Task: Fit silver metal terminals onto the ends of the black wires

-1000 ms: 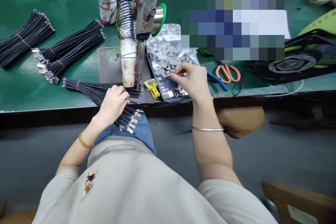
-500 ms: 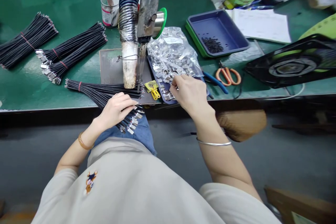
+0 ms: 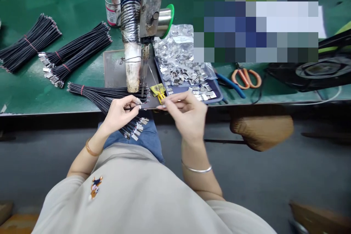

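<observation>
My left hand (image 3: 122, 113) is closed at the table's edge, thumb and forefinger pinching the end of a black cable. Under it lies a fanned bundle of black cables (image 3: 100, 97), whose near ends carry silver metal connectors (image 3: 138, 127) and hang over my lap. My right hand (image 3: 190, 117) is closed in a pinch just right of the left; whatever sits at its fingertips is too small to make out. Behind it a blue tray (image 3: 219, 95) holds loose metal connectors and a clear bag of connectors (image 3: 178, 53). A soldering fixture (image 3: 144, 69) points down above the cable ends.
Beside the fixture hang an extraction hose (image 3: 133, 44) and a solder wire spool (image 3: 165, 22). A yellow clip-like piece (image 3: 159, 91) lies near my right fingertips. Tied cable bundles (image 3: 79, 49) lie left; blue-handled pliers (image 3: 230, 85), orange scissors (image 3: 246, 79) and a fan (image 3: 315, 67) right. Pixelation covers the upper right.
My right hand has left the connector tray and moved left, close to my left hand. My left thumb and forefinger have lifted a cable end slightly. The view has shifted a little.
</observation>
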{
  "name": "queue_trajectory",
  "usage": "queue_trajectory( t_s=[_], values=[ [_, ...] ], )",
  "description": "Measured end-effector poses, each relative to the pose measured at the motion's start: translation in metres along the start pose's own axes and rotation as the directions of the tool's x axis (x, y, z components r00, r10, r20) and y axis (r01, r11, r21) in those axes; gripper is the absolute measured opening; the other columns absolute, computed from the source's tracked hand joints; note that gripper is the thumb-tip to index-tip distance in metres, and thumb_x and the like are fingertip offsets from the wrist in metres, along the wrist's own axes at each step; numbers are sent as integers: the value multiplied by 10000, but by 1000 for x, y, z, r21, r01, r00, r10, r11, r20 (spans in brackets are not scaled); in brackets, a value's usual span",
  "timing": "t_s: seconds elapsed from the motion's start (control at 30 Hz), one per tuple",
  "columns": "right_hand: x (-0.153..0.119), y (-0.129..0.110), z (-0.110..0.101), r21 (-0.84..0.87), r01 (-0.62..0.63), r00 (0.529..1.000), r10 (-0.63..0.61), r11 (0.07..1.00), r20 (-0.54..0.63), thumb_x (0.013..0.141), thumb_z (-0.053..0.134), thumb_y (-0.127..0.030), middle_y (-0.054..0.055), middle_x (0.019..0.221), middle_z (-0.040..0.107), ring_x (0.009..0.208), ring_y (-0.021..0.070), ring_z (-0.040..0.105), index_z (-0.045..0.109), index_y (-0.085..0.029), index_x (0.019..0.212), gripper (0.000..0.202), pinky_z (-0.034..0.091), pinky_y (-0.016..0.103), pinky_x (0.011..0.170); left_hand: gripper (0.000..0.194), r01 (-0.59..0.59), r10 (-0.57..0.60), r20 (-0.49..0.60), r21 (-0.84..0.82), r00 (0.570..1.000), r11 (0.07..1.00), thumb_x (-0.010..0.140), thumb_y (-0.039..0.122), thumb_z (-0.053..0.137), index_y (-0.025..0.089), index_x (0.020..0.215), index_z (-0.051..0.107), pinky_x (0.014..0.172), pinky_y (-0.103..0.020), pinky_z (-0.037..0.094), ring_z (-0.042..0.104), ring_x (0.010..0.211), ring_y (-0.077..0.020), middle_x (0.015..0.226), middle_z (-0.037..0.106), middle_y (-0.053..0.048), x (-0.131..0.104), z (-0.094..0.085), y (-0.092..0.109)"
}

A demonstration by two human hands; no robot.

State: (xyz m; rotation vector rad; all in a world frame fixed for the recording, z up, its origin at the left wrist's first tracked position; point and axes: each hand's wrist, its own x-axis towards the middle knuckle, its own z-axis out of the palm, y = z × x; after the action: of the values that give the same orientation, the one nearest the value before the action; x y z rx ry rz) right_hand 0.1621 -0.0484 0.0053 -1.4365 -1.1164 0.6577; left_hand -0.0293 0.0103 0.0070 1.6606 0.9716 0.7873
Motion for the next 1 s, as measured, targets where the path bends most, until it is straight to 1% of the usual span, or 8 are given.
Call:
queue_trajectory(
  t_s=[0.07, 0.13, 0.27, 0.5, 0.63, 0.77, 0.87, 1.0],
  values=[
    [-9, -1, 16, 25, 45, 998, -46, 999, 36, 861, 681, -320, 37, 872, 740, 774, 178, 738, 608, -232, 735, 170, 630, 313, 703, 93, 16, -16, -21, -12, 1000, 1000, 805, 226, 628, 142, 811, 668, 533, -166, 447, 588, 597, -91, 679, 660, -4, -1, 1, 1],
    [-14, 1, 29, 20, 70, 996, -71, 997, 50, 873, 669, -292, 53, 923, 750, 857, 183, 732, 655, -231, 738, 149, 627, 311, 728, 110, 17, -18, -33, -15, 999, 1000, 811, 244, 637, 140, 811, 674, 531, -168, 444, 590, 605, -94, 700, 673, -13, -2, 1, 2],
    [-15, 7, 40, 126, 18, 995, -30, 992, 92, 848, 686, -267, 46, 947, 753, 849, 167, 725, 707, -232, 778, 81, 629, 300, 747, 108, -12, 13, -34, 4, 999, 1000, 820, 232, 639, 136, 817, 689, 543, -175, 438, 594, 616, -95, 727, 701, -21, -2, 2, 1],
    [-16, 12, 42, 128, -8, 996, -4, 992, 87, 845, 674, -264, 49, 954, 754, 851, 172, 717, 696, -231, 766, 88, 617, 307, 750, 116, -72, 74, -29, 54, 997, 996, 845, 220, 634, 139, 832, 717, 532, -191, 414, 585, 597, -98, 748, 736, -29, -2, 2, 0],
    [-17, 15, 42, 142, -15, 996, 2, 990, 90, 844, 685, -275, 51, 956, 752, 842, 174, 718, 699, -231, 778, 81, 615, 309, 743, 132, -123, 125, -12, 95, 992, 988, 862, 216, 637, 138, 831, 738, 511, -210, 389, 519, 533, -88, 745, 742, -39, -2, 1, 0],
    [-17, 10, 38, 49, 58, 995, -62, 997, 82, 861, 678, -273, 51, 962, 756, 886, 195, 722, 702, -240, 778, 93, 626, 342, 764, 126, -166, 167, 4, 156, 986, 974, 863, 200, 640, 144, 836, 750, 521, -220, 384, 474, 514, -82, 742, 739, -37, -2, 0, -2],
    [-17, 5, 34, -16, 116, 989, -114, 993, 97, 872, 666, -254, 47, 962, 761, 909, 201, 724, 713, -246, 782, 102, 628, 356, 780, 126, -193, 195, 2, 154, 981, 969, 861, 203, 645, 145, 814, 746, 517, -215, 373, 458, 516, -79, 728, 728, -27, -2, 0, -3],
    [-15, 7, 34, 39, 83, 990, -87, 996, 115, 859, 670, -234, 43, 967, 766, 888, 185, 728, 721, -244, 797, 80, 624, 327, 759, 135, -180, 185, -26, 134, 982, 974, 875, 205, 636, 132, 830, 741, 505, -213, 355, 436, 511, -74, 725, 724, -29, -3, 1, -3]
  ],
)
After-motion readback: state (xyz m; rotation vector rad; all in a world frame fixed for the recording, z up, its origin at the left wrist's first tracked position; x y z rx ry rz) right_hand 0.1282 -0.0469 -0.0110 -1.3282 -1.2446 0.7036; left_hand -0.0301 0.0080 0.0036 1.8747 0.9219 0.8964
